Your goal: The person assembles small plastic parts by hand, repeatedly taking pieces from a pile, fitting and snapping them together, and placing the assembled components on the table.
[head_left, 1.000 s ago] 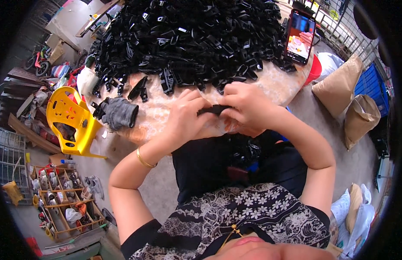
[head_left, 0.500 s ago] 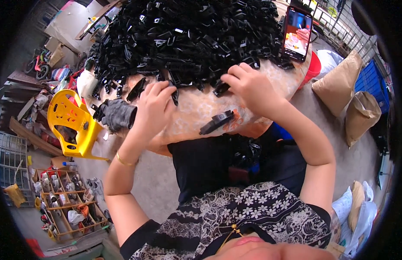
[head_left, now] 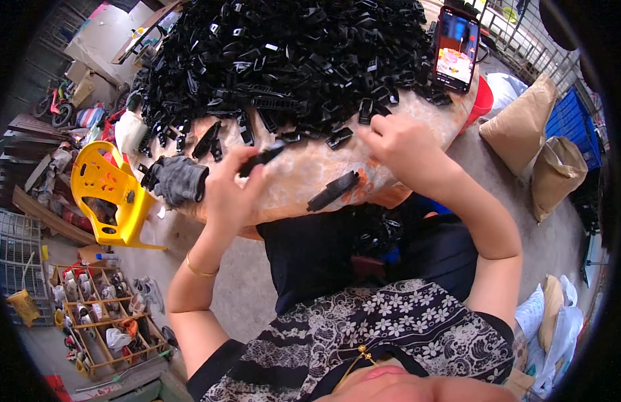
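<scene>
My left hand (head_left: 231,191) is closed round a black plastic part (head_left: 262,159), a narrow piece lifted over the cloth-covered table (head_left: 283,184). Over the table's right side, my right hand (head_left: 405,146) has its fingers curled together. A small black clip-like part (head_left: 366,111) stands right by its fingertips; whether they grip it is hidden. Another small black part (head_left: 339,139) lies on the cloth between the hands. A longer black piece (head_left: 333,191) rests near the front edge. Behind the hands rises a big heap of black plastic parts (head_left: 283,67).
A phone (head_left: 456,50) with a lit screen leans at the heap's right. Grey bunched cloth (head_left: 180,179) lies at the table's left edge, beside a yellow plastic chair (head_left: 109,191). Brown sacks (head_left: 521,127) stand on the right; a wooden shoe rack (head_left: 106,315) sits lower left.
My left hand has drawn back from the heap's edge with a black part tilted in its fingers. My right hand has moved rightward, leaving a small black part on the cloth.
</scene>
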The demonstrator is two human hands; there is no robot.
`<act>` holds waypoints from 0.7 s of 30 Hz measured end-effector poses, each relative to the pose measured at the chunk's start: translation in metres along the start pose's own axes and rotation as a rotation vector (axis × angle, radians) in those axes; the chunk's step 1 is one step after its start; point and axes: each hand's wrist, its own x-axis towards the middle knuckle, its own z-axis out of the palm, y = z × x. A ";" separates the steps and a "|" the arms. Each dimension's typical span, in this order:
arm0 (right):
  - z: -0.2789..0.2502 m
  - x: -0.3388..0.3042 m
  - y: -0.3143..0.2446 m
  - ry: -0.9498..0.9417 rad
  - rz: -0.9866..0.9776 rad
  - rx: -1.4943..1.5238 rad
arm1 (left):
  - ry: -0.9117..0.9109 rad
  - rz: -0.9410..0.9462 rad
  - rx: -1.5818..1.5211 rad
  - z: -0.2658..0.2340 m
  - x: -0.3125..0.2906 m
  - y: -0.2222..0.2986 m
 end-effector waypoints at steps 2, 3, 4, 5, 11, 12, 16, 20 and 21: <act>-0.001 -0.002 -0.001 -0.025 -0.027 0.082 | -0.118 0.064 -0.117 0.001 0.000 0.016; -0.002 -0.003 0.000 -0.051 -0.020 0.161 | -0.179 0.154 -0.085 0.005 0.002 0.017; -0.002 -0.005 0.002 -0.077 -0.014 0.237 | -0.218 0.160 -0.118 0.010 0.005 0.021; -0.004 -0.007 0.004 -0.078 -0.016 0.235 | -0.257 0.165 -0.151 0.016 0.006 0.026; -0.016 -0.009 0.008 -0.186 0.071 0.340 | -0.297 0.352 -0.015 0.037 0.021 0.031; -0.016 -0.007 0.010 -0.106 0.096 0.380 | -0.296 0.355 -0.019 0.040 0.025 0.033; -0.015 -0.004 0.028 -0.234 0.238 0.572 | -0.371 0.324 -0.084 0.051 0.034 0.045; -0.016 -0.009 0.029 -0.268 0.271 0.645 | -0.359 0.340 -0.116 0.060 0.033 0.047; -0.015 -0.011 0.029 -0.179 0.269 0.645 | -0.359 0.342 -0.118 0.061 0.032 0.047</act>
